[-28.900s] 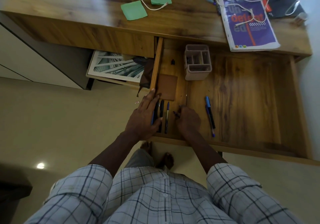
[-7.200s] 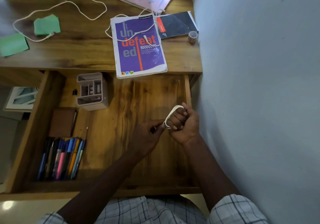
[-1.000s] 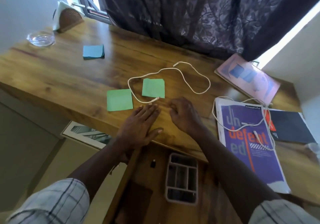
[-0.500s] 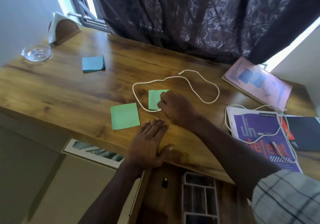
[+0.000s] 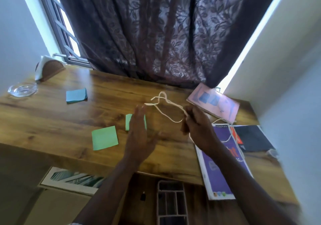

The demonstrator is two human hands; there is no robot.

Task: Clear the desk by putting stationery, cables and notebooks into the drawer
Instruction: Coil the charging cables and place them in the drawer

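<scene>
Holds the cable point(image 5: 174, 121) up off the desk point(image 5: 43, 120) in the right hand point(image 5: 198, 130), fingers curled and pinching it near one end. Half a second ago lay flat there in a wide loop, with that hand just coming down beside a green note; now hangs in a slack bend from the grip out to a free end just beside the fingertips of the left hand point(image 5: 139, 137). Spreads that hand open, fingers straight, thumb out, gripping nothing, raised over the far note point(image 5: 128, 123); earlier pressed flat near the desk edge. Counted outward: two cables, the held one and a second cable point(image 5: 231, 135) draped over the purple book point(image 5: 224, 172); three notes, far note and near note point(image 5: 104, 137) green, blue note point(image 5: 76, 95) well apart to the left; three books at the right, purple book, pink book point(image 5: 213, 103) and black book point(image 5: 251, 139); one glass dish point(image 5: 22, 90) and one napkin holder point(image 5: 50, 70) at the far left corner; one organizer point(image 5: 171, 202) in the open drawer point(image 5: 196, 207) below the desk edge, with no part of the held cable in it yet
</scene>
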